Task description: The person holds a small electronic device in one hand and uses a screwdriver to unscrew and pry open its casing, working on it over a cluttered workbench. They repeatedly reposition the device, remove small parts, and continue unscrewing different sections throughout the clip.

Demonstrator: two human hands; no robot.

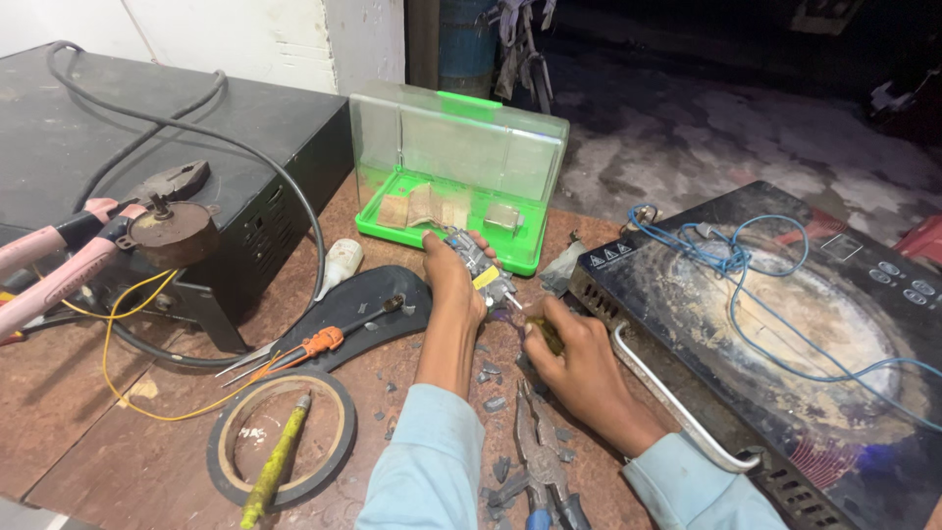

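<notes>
— Any packages on the bench?
— One: a clear plastic case [457, 172] with green base and green latch, lid standing open, at the far edge just beyond the hands. Tan and grey flat pieces inside.
— Labels?
— Small white warning stickers [613, 253] with triangles, on the near left corner of the black induction cooktop [785, 324]. A yellow tag [486, 278] on the small grey part in the left hand.
— Screens?
— Only a touch panel [908, 283] with round markings, at the cooktop's far right.
</notes>
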